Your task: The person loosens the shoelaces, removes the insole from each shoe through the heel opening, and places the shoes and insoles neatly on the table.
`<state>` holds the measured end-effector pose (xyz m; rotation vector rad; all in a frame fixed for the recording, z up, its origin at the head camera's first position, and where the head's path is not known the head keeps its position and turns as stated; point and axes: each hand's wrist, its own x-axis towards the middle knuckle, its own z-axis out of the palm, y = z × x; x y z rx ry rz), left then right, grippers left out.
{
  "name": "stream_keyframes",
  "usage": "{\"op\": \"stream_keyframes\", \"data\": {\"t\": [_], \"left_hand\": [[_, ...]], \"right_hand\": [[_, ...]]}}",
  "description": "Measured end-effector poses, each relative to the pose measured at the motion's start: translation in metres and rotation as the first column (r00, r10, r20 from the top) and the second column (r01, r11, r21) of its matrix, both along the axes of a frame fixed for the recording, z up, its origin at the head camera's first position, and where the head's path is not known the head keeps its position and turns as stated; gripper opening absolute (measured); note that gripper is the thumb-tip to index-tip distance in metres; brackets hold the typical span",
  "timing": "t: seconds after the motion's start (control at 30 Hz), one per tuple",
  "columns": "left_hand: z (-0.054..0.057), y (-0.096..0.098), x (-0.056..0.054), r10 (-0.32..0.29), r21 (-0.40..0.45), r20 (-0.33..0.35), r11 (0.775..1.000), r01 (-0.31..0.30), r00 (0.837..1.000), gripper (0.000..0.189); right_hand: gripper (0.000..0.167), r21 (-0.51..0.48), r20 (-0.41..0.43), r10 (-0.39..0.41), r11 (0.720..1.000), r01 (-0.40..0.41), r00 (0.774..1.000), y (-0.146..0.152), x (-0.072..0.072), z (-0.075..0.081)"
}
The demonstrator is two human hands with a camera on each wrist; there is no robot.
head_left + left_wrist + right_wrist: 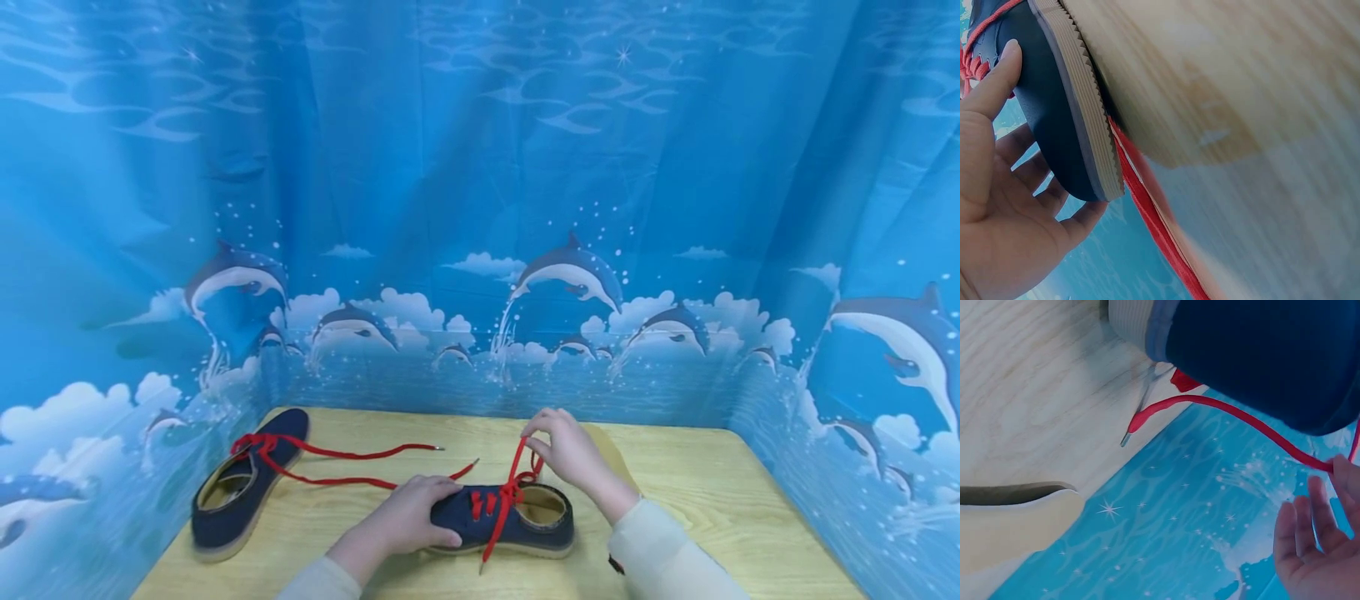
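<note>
A blue dolphin-print curtain (480, 167) stands behind the wooden worktop (705, 492). One navy shoe (255, 490) stands at its left; the front shoe (525, 533), near the middle, points its toe left. The left hand (408, 517) closes its grip round that toe; the right hand (573, 454) pinches a red lace (517, 458) rising from this shoe.

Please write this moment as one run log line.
left hand: grips navy lace-up shoe at toe | right hand: pinches its red lace | second lace-up shoe: at left, long red strands trailing across tabletop
</note>
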<state>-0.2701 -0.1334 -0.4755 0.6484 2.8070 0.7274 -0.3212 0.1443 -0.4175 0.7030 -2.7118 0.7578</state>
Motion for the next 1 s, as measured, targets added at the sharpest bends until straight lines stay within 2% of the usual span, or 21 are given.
{"op": "stream_keyframes", "data": {"t": [0.23,0.5,0.83,1.0], "left_hand": [[0.002,0.001,0.001,-0.011,0.008,-0.003,1.0,0.011,1.0,0.079],[0.0,0.0,0.001,-0.011,0.007,-0.015,1.0,0.011,1.0,0.079],[-0.003,0.001,-0.002,0.005,0.011,0.03,1.0,-0.006,1.0,0.08],[-0.003,0.0,-0.002,0.008,0.015,0.03,1.0,-0.009,1.0,0.08]], "right_hand": [[0.007,-0.12,0.052,-0.146,0.981,0.151,0.988,0.008,-0.013,-0.001],[0.008,-0.223,0.15,-0.24,0.937,0.27,0.959,0.016,-0.029,-0.006],[0.013,-0.276,0.237,-0.305,0.889,0.365,0.922,0.031,-0.04,-0.015],[0.013,-0.25,0.306,-0.274,0.901,0.355,0.912,0.034,-0.041,-0.022]]}}
